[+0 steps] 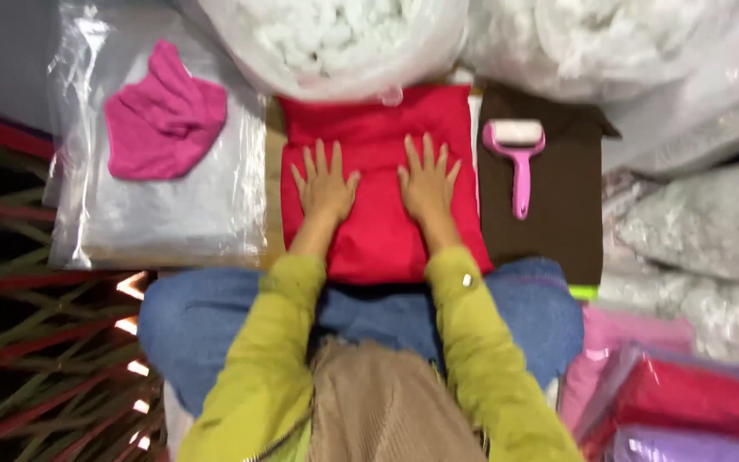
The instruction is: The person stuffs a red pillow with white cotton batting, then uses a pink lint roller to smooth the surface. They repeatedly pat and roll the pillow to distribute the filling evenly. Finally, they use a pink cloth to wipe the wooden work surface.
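Observation:
A red stuffed cushion [378,128] lies flat in front of my knees. My left hand [325,181] rests palm down on its left half, fingers spread. My right hand [428,178] lies palm down on its right half, fingers also spread. Neither hand holds anything. My sleeves are yellow-green and my legs are in blue jeans.
A pink lint roller [517,158] lies on a brown cloth [558,214] to the right. A pink fabric piece [164,115] sits on clear plastic bags [164,214] at left. Bags of white stuffing [335,38] stand behind. Wrapped red and purple cushions [686,402] pile at lower right.

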